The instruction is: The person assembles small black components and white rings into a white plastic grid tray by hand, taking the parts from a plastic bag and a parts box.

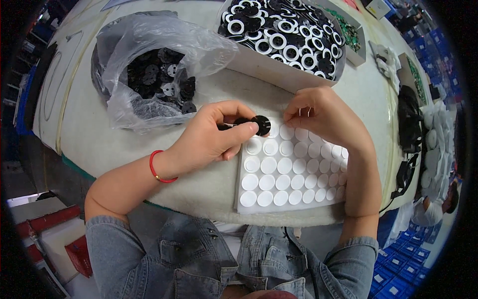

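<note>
Over table (209, 192) — left fingers (234, 107) pinch black discs (263, 126), right fingers (296, 104) bunched — crate labels (393, 290) unreadable

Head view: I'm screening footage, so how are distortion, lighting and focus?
In the head view, the table looks bowed along its near edge and corners are black; in the head view, highlights streak the clear plastic bag; in the head view, the left hand and right hand look fairly sharp, blue bins softer.

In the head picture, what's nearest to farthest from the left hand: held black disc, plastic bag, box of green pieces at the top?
1. Black disc, in the left hand.
2. Plastic bag, up and left.
3. Box of green pieces, upper right.
</note>
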